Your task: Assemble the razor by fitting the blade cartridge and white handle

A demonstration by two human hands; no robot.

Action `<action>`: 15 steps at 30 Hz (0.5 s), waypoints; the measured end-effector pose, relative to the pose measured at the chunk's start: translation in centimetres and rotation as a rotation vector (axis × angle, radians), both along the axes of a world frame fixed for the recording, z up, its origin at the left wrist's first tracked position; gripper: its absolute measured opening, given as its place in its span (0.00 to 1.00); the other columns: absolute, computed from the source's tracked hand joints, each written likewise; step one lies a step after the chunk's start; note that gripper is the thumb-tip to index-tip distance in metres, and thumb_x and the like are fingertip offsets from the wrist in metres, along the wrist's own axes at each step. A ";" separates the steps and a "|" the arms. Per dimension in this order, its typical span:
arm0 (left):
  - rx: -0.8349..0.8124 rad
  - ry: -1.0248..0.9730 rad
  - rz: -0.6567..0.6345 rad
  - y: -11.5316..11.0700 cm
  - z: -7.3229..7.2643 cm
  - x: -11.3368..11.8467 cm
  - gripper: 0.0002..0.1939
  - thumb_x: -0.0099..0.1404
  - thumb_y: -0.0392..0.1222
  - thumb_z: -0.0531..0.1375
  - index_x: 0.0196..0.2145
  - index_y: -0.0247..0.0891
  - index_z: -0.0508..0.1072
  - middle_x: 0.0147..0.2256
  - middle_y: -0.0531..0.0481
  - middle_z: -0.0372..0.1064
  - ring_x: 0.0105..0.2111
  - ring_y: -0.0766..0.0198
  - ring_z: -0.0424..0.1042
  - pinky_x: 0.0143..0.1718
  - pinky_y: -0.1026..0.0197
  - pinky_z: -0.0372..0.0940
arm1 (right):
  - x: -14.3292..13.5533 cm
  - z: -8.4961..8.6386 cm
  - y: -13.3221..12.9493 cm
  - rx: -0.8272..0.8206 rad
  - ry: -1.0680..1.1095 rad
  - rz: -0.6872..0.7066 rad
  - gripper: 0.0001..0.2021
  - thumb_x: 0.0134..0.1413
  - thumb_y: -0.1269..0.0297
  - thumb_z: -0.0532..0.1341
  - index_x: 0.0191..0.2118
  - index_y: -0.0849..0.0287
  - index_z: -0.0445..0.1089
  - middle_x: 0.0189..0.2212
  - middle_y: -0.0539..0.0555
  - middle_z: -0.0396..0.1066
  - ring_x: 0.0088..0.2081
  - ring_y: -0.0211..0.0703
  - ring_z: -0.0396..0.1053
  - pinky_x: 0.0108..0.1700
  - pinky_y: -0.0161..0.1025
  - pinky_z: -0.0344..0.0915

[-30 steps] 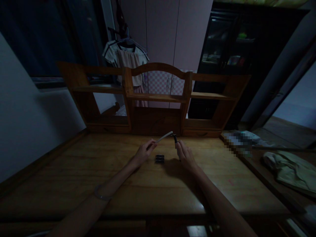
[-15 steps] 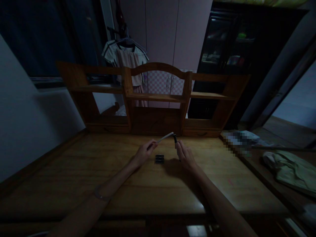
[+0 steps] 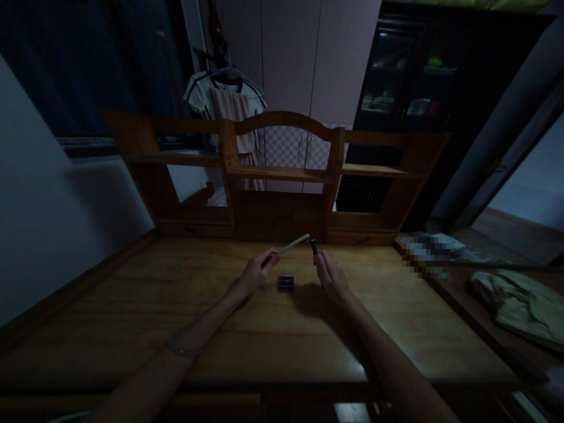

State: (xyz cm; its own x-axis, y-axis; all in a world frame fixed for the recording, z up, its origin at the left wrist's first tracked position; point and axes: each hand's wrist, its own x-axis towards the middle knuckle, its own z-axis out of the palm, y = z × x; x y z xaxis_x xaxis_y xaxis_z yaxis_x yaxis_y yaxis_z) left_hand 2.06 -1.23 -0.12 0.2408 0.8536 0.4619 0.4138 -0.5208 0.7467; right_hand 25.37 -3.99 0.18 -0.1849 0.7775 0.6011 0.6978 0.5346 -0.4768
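Left hand (image 3: 258, 271), fingers curled firmly round one slender pale rod (image 3: 294, 243), its tip near the dark-headed tool (image 3: 314, 247) wrapped in the right hand (image 3: 332, 277), both above a wooden desk (image 3: 211, 341) bearing, between the hands, one small dark striped item (image 3: 286, 284), with a shelf unit (image 3: 282, 173) behind.

Dimly lit; pale wall (image 3: 39, 235) left; pinkish wardrobe (image 3: 291, 64) behind wooden shelves (image 3: 282, 173); dark glass-fronted cabinet (image 3: 399, 88) right.

A white shirt (image 3: 200, 97) hangs before a pale wardrobe (image 3: 291, 64), behind wooden shelves (image 3: 279, 173).
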 end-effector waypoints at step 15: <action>-0.006 -0.007 0.006 -0.1 0.2 0.1 0.15 0.66 0.51 0.49 0.35 0.37 0.68 0.26 0.55 0.60 0.27 0.68 0.60 0.29 0.67 0.54 | -0.3 0.7 -0.3 -0.065 0.046 0.007 0.21 0.65 0.55 0.38 0.37 0.57 0.65 0.21 0.51 0.63 0.21 0.40 0.60 0.25 0.36 0.56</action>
